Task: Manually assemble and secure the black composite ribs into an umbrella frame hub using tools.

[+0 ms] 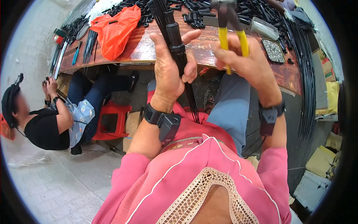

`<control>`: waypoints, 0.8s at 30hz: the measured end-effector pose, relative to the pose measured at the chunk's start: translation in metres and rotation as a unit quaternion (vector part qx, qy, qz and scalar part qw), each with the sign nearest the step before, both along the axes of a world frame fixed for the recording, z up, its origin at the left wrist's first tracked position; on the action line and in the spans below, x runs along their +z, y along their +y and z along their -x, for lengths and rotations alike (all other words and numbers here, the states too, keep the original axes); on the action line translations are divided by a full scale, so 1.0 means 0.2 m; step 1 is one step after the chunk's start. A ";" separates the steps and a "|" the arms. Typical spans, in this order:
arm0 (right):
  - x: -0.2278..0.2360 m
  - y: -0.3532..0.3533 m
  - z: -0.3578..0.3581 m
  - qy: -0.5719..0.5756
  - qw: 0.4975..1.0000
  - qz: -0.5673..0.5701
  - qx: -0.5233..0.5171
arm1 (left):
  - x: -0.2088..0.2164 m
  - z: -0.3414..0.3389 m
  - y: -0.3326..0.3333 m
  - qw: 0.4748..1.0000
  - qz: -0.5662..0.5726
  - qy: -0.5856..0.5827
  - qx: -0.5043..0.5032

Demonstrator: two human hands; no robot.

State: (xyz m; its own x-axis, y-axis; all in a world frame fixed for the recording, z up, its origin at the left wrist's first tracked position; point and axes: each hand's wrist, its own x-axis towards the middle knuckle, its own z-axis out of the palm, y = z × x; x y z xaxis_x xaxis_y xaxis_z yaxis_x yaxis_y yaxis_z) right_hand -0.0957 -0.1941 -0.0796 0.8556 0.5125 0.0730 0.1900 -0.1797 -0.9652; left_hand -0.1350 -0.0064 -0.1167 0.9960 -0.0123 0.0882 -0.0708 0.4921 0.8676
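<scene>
My left hand (167, 71) is closed round a bundle of thin black rods (180, 56) with a stepped black tube along it, like an umbrella frame. Its thumb and one finger stand out from the bundle, while the lower fingers wrap it. The rods fan upward past the tube, and their lower ends point toward my lap. To the right, my right hand (248, 59) grips pliers with yellow handles (223, 37), their dark jaws up near the top edge and apart from the bundle. My palm hides part of the handles.
The reddish wooden table (145, 50) carries an orange plastic bag (117, 31), heaped black tubular parts (257, 9), a tray of small silvery pieces (274, 50) and a clear box (264, 28). Long black rods (306, 89) hang over its right side. A co-worker (48, 127) sits left near a red stool (111, 121).
</scene>
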 end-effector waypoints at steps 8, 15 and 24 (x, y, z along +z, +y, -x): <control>-0.07 -0.08 0.11 -0.327 0.880 0.339 -0.056 | 0.00 0.02 0.05 1.000 -0.011 0.010 0.007; -0.06 0.00 0.12 -0.411 0.823 0.382 -0.092 | -0.03 0.00 0.02 0.999 -0.028 -0.004 0.017; -0.12 0.02 0.13 -0.418 0.827 0.353 -0.125 | -0.03 -0.02 0.00 0.999 -0.018 0.020 0.031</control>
State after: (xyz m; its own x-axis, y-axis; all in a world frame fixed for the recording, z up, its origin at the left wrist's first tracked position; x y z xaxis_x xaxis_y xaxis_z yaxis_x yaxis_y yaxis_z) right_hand -0.1221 -0.1906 -0.1038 0.7427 0.4945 0.4515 0.6102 -0.7775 -0.1523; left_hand -0.1314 -0.0056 -0.1220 0.9977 0.0470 0.0484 -0.0646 0.4559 0.8877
